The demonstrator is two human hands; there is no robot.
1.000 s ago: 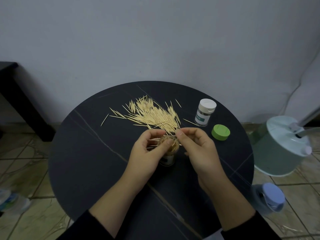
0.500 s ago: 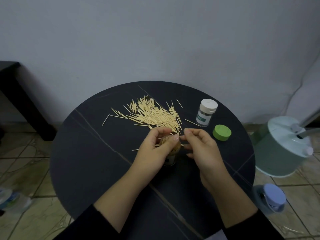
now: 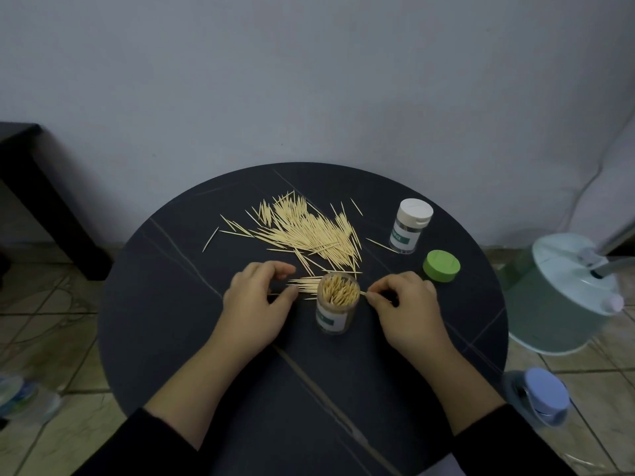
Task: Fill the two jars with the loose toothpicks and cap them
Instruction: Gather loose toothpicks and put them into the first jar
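Note:
An uncapped clear jar (image 3: 335, 314) stands upright mid-table, packed with toothpicks. A small bundle of toothpicks (image 3: 304, 286) lies flat behind it. My left hand (image 3: 257, 300) rests on the table left of the jar, thumb and fingers pinching the bundle's left end. My right hand (image 3: 405, 304) is right of the jar, fingertips pinched on what looks like a toothpick by the jar's rim. The loose toothpick pile (image 3: 309, 231) spreads across the far table. A second jar (image 3: 409, 226) with a white cap stands at the back right. A green cap (image 3: 441, 266) lies in front of it.
The round dark table (image 3: 192, 338) stands against a pale wall. A mint-green appliance (image 3: 563, 297) sits on the floor at the right, a lilac-lidded bottle (image 3: 539, 396) below it. A dark bench (image 3: 31, 173) is at the far left.
Both hands have left the jar's mouth and moved apart, down to the table on either side. The jar now stands free, and the left hand has reached the bundle behind it.

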